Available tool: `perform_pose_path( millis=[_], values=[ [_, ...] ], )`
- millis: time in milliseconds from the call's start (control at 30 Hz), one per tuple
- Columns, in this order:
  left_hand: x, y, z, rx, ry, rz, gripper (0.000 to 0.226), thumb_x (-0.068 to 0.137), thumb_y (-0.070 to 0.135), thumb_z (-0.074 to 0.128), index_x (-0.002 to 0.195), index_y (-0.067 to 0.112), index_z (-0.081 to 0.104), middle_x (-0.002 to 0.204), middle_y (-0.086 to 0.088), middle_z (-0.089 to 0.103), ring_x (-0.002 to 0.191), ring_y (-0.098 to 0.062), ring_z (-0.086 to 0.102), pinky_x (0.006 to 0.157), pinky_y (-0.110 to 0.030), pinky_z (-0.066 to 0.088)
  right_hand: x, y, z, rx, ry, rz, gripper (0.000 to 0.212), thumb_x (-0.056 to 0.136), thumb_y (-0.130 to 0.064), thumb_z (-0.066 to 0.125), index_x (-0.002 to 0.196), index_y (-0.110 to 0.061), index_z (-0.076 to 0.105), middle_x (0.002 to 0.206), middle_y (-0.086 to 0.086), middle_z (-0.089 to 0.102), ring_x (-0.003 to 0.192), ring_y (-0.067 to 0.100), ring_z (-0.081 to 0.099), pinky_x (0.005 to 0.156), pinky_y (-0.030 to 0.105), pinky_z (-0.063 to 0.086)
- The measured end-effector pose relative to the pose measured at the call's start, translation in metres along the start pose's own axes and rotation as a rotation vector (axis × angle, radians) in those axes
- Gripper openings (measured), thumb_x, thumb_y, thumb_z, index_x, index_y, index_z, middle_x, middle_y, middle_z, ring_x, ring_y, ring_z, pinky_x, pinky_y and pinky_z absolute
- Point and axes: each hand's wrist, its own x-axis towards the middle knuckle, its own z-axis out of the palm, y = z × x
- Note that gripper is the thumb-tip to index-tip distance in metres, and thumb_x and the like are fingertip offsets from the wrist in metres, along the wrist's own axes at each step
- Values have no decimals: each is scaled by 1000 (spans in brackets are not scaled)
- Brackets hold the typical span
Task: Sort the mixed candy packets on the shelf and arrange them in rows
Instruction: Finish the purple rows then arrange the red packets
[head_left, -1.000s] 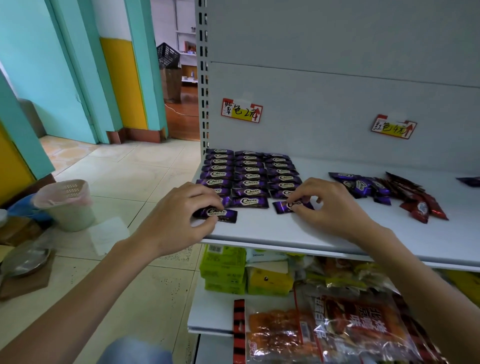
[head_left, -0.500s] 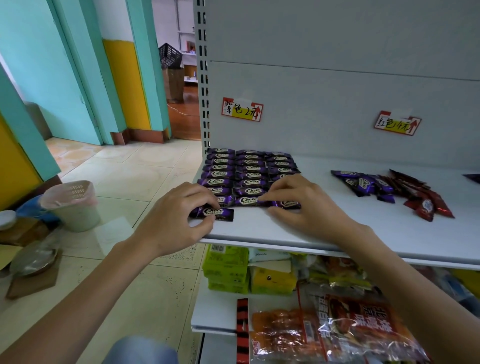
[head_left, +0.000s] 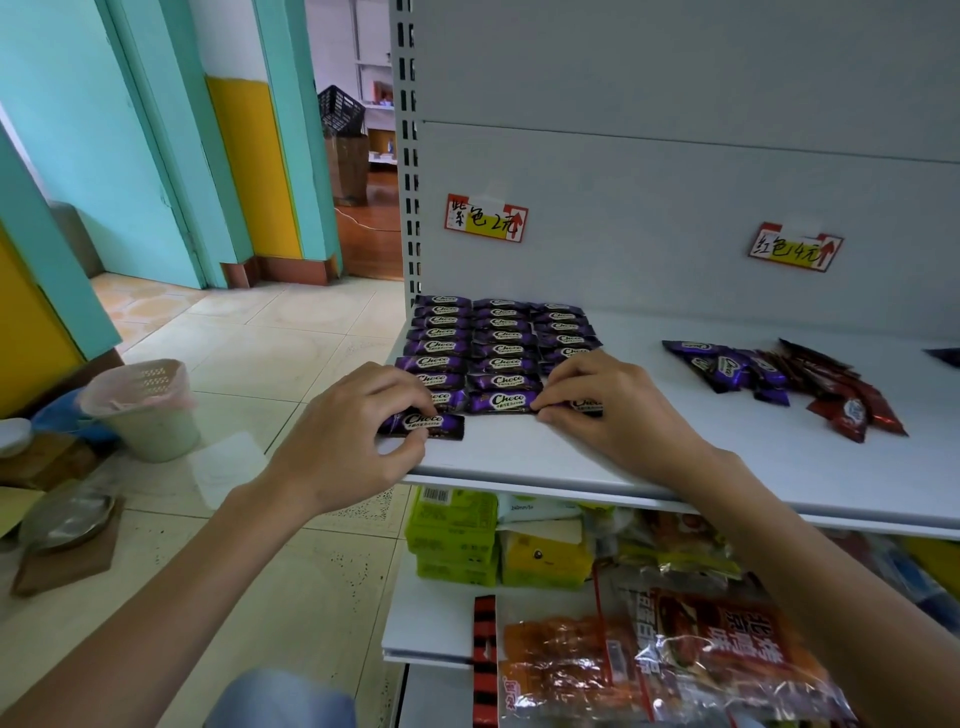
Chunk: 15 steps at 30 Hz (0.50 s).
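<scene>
Purple Choco packets (head_left: 501, 338) lie in three neat rows at the left end of the white shelf (head_left: 701, 467). My left hand (head_left: 348, 436) pinches one purple packet (head_left: 428, 423) at the front of the left row, near the shelf's edge. My right hand (head_left: 608, 410) pinches another purple packet (head_left: 587, 404) at the front of the right row, mostly hidden under my fingers. A mixed heap of purple packets (head_left: 727, 366) and red packets (head_left: 852, 402) lies to the right.
Two price tags (head_left: 485, 218) (head_left: 795, 248) are stuck on the back panel. The lower shelf holds green boxes (head_left: 452, 535) and orange snack bags (head_left: 701, 654). A bin with a pink liner (head_left: 143, 408) stands on the tiled floor at left.
My right hand slid its purple packet leftward and back into the front of the right row. My left hand stayed on its packet at the left row's front.
</scene>
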Motion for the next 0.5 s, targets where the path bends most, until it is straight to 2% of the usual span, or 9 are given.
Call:
perform_pose_path(
  millis=[167, 267, 400, 500],
  values=[
    [-1, -1, -2, 27, -5, -14, 31, 76, 37, 46, 91, 22, 68, 98, 15, 60, 94, 0, 49, 76, -15, 38, 1, -2, 0, 3, 0, -10, 12, 83, -23, 68, 92, -20, 75, 93, -6, 64, 89, 9, 57, 80, 35, 51],
    [1, 1, -3, 38, -9, -7, 33, 76, 40, 47, 94, 21, 68, 98, 17, 57, 94, 0, 48, 76, -14, 36, -1, -3, -3, 10, 26, 4, 13, 84, -25, 66, 94, -20, 74, 94, -9, 63, 91, 5, 55, 82, 26, 48],
    [17, 16, 0, -12, 23, 12, 36, 74, 41, 48, 96, 19, 68, 99, 17, 56, 95, -1, 48, 79, -18, 38, -6, 9, -20, -20, 104, 53, 15, 85, -20, 67, 98, -16, 73, 96, -6, 64, 87, -3, 51, 79, 4, 36],
    [43, 40, 16, -67, 16, 63, 38, 74, 39, 47, 97, 18, 68, 101, 11, 59, 98, -3, 50, 85, -25, 40, -18, 27, -44, -65, 128, 123, 18, 84, -12, 66, 101, -13, 71, 99, -3, 65, 83, -2, 54, 77, 6, 41]
  ],
)
